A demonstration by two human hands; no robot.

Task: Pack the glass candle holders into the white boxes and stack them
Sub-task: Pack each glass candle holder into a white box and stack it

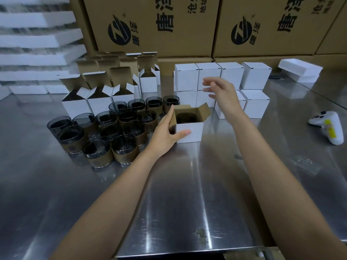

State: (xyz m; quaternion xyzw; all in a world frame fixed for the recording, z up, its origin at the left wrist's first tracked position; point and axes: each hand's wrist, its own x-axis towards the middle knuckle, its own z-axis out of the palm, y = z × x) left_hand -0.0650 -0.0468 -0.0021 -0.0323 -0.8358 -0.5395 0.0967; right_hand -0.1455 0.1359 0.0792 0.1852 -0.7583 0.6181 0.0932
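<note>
Steel table (187,184): L hand (165,133) grips box (194,132), holder (185,118) inside.

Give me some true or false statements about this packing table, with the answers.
1. The open box gripped by the left hand has a glass candle holder inside. True.
2. The right hand holds a closed box. False: it hovers open, holding nothing.
3. The closed boxes are stacked two layers high. True.
4. The white controller lies left of the open box. False: it lies to the right, on the table.
5. The loose candle holders stand right of the open box. False: they cluster to its left.
</note>
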